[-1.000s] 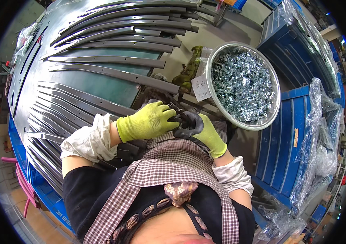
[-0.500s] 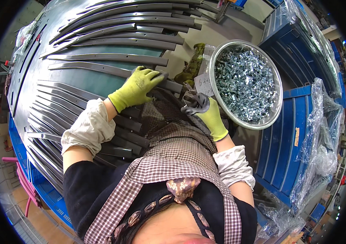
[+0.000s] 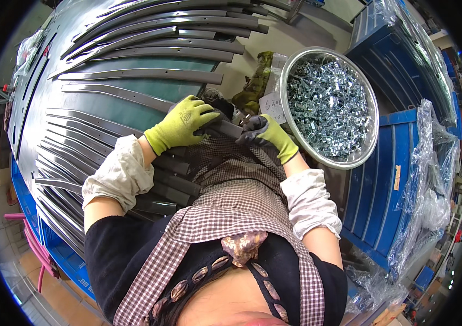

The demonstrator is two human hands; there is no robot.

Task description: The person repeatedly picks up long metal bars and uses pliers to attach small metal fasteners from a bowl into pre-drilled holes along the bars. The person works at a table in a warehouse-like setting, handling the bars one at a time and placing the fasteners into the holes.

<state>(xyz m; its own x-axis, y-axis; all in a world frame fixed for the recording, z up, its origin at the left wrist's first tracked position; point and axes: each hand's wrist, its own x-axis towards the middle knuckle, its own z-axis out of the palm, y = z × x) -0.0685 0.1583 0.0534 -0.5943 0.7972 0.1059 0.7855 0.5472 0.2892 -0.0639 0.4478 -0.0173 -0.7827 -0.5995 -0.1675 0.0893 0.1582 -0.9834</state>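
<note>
A long, dark grey curved strip (image 3: 122,93) runs from the table to the front of my apron. My left hand (image 3: 183,124), in a yellow-green glove with dark fingers, is closed over this strip near its close end. My right hand (image 3: 266,136), gloved the same way, has its fingers pressed together around the strip's tip. Whether a small metal piece is also between those fingers is hidden. Right of my right hand stands a round metal basin (image 3: 373,117) heaped with small shiny metal clips (image 3: 326,108).
More curved strips (image 3: 160,54) lie in rows across the table (image 3: 133,108), beyond and left of my hands. Blue metal bins (image 3: 377,185) with clear plastic wrap (image 3: 432,185) stand at the right. A paper with handwriting (image 3: 272,107) lies beside the basin.
My right hand has moved left and up to the strip's tip, and its fingers have closed there. My left hand keeps its grip, shifted only slightly.
</note>
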